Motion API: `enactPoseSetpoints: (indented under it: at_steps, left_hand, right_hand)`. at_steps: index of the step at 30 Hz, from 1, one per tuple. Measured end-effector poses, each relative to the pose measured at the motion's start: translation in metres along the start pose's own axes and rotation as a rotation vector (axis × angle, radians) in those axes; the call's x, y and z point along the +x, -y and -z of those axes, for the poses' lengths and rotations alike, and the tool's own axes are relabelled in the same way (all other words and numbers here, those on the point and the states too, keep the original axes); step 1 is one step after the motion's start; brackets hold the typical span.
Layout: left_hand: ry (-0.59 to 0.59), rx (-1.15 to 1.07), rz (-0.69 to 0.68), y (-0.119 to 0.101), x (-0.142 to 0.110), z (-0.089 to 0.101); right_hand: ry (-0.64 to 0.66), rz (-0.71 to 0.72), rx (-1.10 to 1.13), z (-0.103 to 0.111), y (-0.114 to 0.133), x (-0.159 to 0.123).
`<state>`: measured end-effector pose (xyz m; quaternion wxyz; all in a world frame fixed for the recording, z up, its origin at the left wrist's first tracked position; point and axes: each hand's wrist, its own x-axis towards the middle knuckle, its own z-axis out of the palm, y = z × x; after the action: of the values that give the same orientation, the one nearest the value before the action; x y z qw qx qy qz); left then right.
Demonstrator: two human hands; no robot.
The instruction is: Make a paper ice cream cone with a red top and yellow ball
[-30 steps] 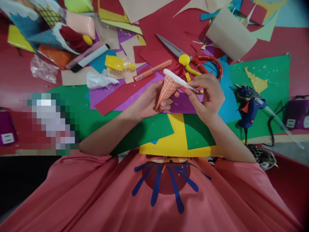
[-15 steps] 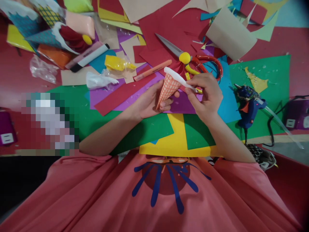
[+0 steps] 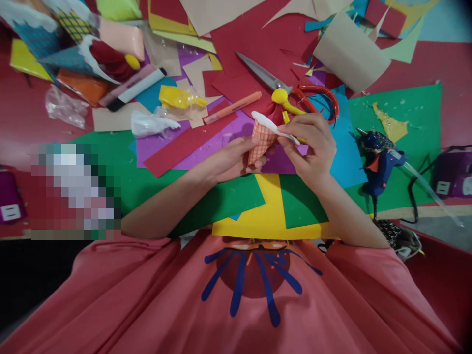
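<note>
My left hand [image 3: 230,161] is wrapped round an orange paper cone [image 3: 261,140] with a white grid pattern, its wide end pointing away from me. My right hand [image 3: 313,147] pinches a thin white strip [image 3: 275,127] that lies along the cone's wide rim. Both hands hover over purple, green and yellow paper sheets [image 3: 275,204]. Just beyond the cone lie red-handled scissors [image 3: 291,86] and a yellow ball-ended piece [image 3: 283,98].
A blue glue gun [image 3: 379,160] with a cord rests right of my right hand on green paper [image 3: 405,123]. An orange marker [image 3: 232,107], plastic wrappers [image 3: 155,123], a white marker [image 3: 134,87] and several coloured paper scraps cover the red table. A beige paper roll [image 3: 350,51] lies far right.
The cone has tilted so it looks shorter, and both hands have shifted slightly. The right hand's fingers have slid along the white strip towards the cone's rim.
</note>
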<state>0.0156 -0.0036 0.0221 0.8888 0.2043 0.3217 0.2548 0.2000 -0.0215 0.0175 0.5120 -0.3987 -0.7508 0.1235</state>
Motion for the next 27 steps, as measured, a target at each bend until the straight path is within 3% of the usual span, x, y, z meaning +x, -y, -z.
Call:
enactPoseSetpoints:
  at_steps: [8, 24, 27]
  left_hand:
    - [-0.020, -0.079, -0.009, -0.0010, -0.0004, -0.0025]
    - [0.031, -0.142, 0.089, -0.0091, -0.0015, -0.0059]
    - [0.014, -0.155, 0.100, -0.0094, -0.0015, -0.0070]
  right_hand:
    - [0.063, -0.187, 0.101, 0.0018, -0.0004, 0.0006]
    - [-0.047, -0.115, 0.076, 0.0002, -0.0011, 0.0041]
    - [-0.021, -0.176, 0.052, 0.0006, -0.0017, 0.0027]
